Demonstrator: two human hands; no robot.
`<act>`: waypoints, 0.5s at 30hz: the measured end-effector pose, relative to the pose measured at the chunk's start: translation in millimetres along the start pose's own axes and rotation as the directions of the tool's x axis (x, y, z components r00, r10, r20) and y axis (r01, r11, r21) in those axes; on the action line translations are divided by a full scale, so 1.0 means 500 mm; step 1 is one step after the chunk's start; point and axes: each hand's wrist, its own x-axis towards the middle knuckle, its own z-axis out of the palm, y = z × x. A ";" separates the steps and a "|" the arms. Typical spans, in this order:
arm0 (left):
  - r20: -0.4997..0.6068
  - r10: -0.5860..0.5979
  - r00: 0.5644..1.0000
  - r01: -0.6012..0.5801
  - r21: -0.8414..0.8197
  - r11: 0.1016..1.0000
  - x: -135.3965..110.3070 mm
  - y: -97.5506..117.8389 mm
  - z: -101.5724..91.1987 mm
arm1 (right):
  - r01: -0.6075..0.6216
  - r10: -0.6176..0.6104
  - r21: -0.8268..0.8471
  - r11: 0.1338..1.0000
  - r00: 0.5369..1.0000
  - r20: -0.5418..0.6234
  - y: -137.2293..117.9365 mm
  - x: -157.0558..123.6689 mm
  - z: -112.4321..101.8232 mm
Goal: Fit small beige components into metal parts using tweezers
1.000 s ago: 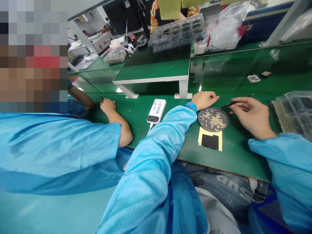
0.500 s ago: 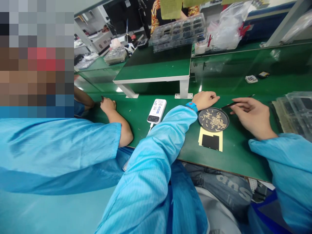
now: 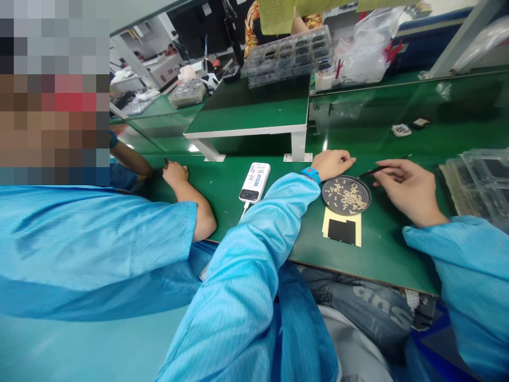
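The right hand (image 3: 409,191) pinches its fingers (image 3: 392,171) on slim black tweezers (image 3: 376,170), the tip just beside the rim of a round mesh tray (image 3: 345,195) of small beige pieces, right of centre. The left hand (image 3: 333,163), wearing a blue wristband (image 3: 310,173), rests on the green surface (image 3: 382,249) just above the tray, loosely curled, holding nothing. Left of centre, a white power bank (image 3: 254,183) bears blue print too small to read. Lower right, jeans (image 3: 358,302) show large pale letters, "Sup" upside down.
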 end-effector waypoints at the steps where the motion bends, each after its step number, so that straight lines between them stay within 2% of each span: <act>1: -0.001 0.000 1.000 0.000 -0.001 1.000 0.000 -0.001 0.000 | 0.001 -0.001 -0.001 1.000 1.000 0.000 0.000 0.000 0.000; 15: -0.008 0.010 1.000 -0.010 -0.005 1.000 0.004 -0.007 0.005 | 0.011 -0.011 -0.009 1.000 1.000 -0.004 -0.003 -0.002 -0.001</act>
